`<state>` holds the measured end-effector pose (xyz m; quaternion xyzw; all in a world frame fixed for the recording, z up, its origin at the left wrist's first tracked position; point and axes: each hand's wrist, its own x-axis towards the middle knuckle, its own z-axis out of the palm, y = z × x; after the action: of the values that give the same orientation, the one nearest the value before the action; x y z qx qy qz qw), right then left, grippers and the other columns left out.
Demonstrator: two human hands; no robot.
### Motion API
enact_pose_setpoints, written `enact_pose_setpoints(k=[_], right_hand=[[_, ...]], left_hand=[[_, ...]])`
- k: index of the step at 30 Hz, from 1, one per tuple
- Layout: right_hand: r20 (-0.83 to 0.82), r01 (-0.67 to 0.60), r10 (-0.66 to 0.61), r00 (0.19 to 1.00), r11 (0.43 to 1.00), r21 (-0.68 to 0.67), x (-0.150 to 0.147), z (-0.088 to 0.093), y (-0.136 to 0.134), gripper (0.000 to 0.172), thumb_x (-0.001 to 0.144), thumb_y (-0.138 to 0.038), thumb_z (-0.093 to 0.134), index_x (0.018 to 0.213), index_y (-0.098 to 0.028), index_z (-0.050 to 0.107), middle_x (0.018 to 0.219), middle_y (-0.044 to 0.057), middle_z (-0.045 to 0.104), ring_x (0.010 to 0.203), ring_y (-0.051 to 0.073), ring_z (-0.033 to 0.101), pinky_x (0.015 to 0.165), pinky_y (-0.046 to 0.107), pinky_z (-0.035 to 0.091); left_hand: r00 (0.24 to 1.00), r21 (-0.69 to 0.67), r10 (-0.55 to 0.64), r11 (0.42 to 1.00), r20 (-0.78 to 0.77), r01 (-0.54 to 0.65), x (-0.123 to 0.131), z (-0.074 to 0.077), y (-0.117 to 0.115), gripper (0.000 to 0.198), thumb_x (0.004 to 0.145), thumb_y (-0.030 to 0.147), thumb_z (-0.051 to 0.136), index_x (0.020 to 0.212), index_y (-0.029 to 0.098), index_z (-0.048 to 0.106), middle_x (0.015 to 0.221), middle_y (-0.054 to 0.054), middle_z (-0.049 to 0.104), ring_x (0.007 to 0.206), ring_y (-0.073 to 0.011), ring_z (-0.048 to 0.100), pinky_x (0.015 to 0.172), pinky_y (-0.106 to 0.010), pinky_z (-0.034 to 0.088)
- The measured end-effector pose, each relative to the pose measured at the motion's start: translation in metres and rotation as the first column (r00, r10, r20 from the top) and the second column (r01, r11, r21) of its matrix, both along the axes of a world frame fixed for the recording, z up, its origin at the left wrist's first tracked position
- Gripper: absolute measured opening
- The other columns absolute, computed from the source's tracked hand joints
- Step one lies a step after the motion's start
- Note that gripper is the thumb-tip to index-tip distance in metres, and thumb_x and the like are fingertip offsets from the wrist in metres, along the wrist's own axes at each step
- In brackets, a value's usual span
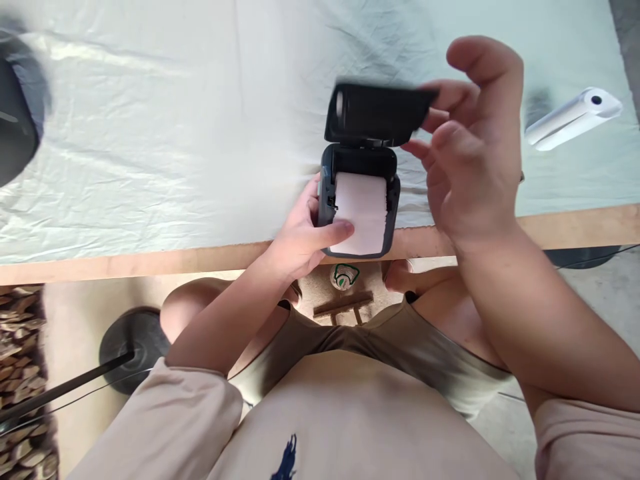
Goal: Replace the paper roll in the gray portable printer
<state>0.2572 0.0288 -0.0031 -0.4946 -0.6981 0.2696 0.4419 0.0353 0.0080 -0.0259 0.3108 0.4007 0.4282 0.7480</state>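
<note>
A small dark portable printer (393, 217) is in my left hand (305, 233), held at the front edge of the table. My left thumb lies over the white paper roll (361, 207) inside its bay. The hinged lid (375, 113) stands up and away from the body, slightly blurred. Beside the lid's right corner is my right hand (473, 140), its fingers spread and partly bent. Some fingertips touch or pass behind that corner; the thumb is off it.
A white roll of paper with a dark core (575, 120) lies on the cloth-covered table (225, 133) at right. At the far left sits a dark object (17, 120). Below are a round black base with a pole (133, 350), stacked firewood (25, 400) and a clear bottle (344, 277).
</note>
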Motion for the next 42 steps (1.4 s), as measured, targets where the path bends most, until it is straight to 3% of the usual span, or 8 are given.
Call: enact_pose_setpoints(k=[5, 9, 13, 25, 34, 37, 39, 42], right_hand=[[-0.224, -0.010, 0.002, 0.975, 0.999, -0.037, 0.000, -0.021, 0.001, 0.043, 0.113, -0.063, 0.053, 0.146, -0.037, 0.064, 0.141, 0.010, 0.076, 0.138, 0.033, 0.077, 0.109, 0.053, 0.070], [-0.175, -0.131, 0.115, 0.978, 0.988, -0.079, -0.014, -0.036, -0.008, 0.061, 0.107, -0.068, 0.067, 0.158, -0.035, 0.057, 0.141, 0.008, 0.074, 0.105, 0.022, 0.077, 0.081, 0.036, 0.068], [-0.156, -0.191, 0.174, 0.972, 0.977, -0.097, -0.023, -0.032, -0.015, 0.068, 0.101, -0.053, 0.073, 0.162, -0.034, 0.050, 0.147, 0.008, 0.071, 0.106, 0.020, 0.075, 0.076, 0.032, 0.067], [0.143, -0.119, 0.115, 0.983, 0.993, 0.018, 0.002, -0.012, -0.005, 0.052, 0.109, -0.050, 0.069, 0.158, -0.034, 0.064, 0.156, 0.011, 0.075, 0.143, 0.031, 0.077, 0.106, 0.046, 0.074], [0.196, -0.191, 0.171, 0.966, 0.978, 0.087, -0.001, 0.004, -0.016, 0.059, 0.098, -0.031, 0.076, 0.156, -0.031, 0.068, 0.160, 0.012, 0.077, 0.145, 0.034, 0.077, 0.123, 0.054, 0.071], [0.201, -0.159, 0.118, 0.972, 0.966, 0.203, 0.004, 0.003, -0.016, 0.062, 0.094, -0.038, 0.087, 0.153, -0.027, 0.071, 0.153, 0.014, 0.077, 0.141, 0.034, 0.077, 0.108, 0.048, 0.073], [0.202, -0.058, -0.009, 0.979, 0.945, 0.323, 0.004, 0.003, -0.016, 0.054, 0.093, -0.045, 0.092, 0.141, -0.027, 0.076, 0.123, 0.009, 0.078, 0.112, 0.027, 0.078, 0.086, 0.040, 0.068], [0.013, 0.105, -0.122, 0.992, 0.898, 0.427, -0.005, 0.003, -0.015, 0.027, 0.102, -0.040, 0.088, 0.122, -0.025, 0.076, 0.095, -0.002, 0.067, 0.063, 0.009, 0.052, 0.059, 0.031, 0.040]], left_hand=[[1.000, -0.010, -0.001, 1.000, 0.011, 0.001, -0.002, -0.001, -0.002, 0.104, 0.060, 0.029, 0.116, 0.152, 0.032, 0.068, 0.111, -0.001, 0.085, 0.136, -0.0431, 0.086, 0.110, -0.048, 0.071], [0.997, 0.014, 0.010, 1.000, 0.073, -0.011, -0.002, -0.001, -0.003, 0.084, 0.077, 0.045, 0.112, 0.149, 0.029, 0.072, 0.120, -0.006, 0.089, 0.129, -0.0427, 0.087, 0.098, -0.046, 0.070], [0.992, 0.009, 0.025, 1.000, 0.125, -0.026, 0.000, 0.001, -0.001, 0.062, 0.092, 0.054, 0.101, 0.141, 0.024, 0.077, 0.130, -0.010, 0.091, 0.126, -0.0409, 0.088, 0.098, -0.046, 0.074], [0.993, -0.074, 0.054, 0.996, 0.106, -0.046, 0.008, 0.002, 0.003, 0.052, 0.111, 0.071, 0.081, 0.130, 0.022, 0.087, 0.132, -0.011, 0.093, 0.154, -0.0449, 0.079, 0.125, -0.046, 0.069], [0.982, -0.194, 0.174, 0.968, 0.066, -0.159, 0.012, 0.010, 0.009, 0.051, 0.128, 0.045, 0.049, 0.100, 0.022, 0.085, 0.104, -0.005, 0.091, 0.113, -0.0280, 0.087, 0.103, -0.039, 0.073], [0.984, -0.183, 0.124, 0.978, 0.125, -0.100, 0.012, 0.010, 0.009, 0.051, 0.126, 0.042, 0.048, 0.095, 0.021, 0.084, 0.098, -0.007, 0.091, 0.108, -0.0297, 0.088, 0.099, -0.040, 0.075], [0.983, -0.138, 0.068, 0.989, 0.168, -0.045, 0.011, 0.010, 0.009, 0.049, 0.125, 0.047, 0.050, 0.105, 0.019, 0.086, 0.103, -0.010, 0.092, 0.120, -0.0349, 0.089, 0.109, -0.045, 0.075], [0.983, -0.059, -0.013, 0.998, 0.184, 0.024, 0.009, 0.008, 0.008, 0.041, 0.124, 0.043, 0.055, 0.118, 0.017, 0.086, 0.108, -0.010, 0.091, 0.126, -0.0368, 0.089, 0.116, -0.049, 0.073]])
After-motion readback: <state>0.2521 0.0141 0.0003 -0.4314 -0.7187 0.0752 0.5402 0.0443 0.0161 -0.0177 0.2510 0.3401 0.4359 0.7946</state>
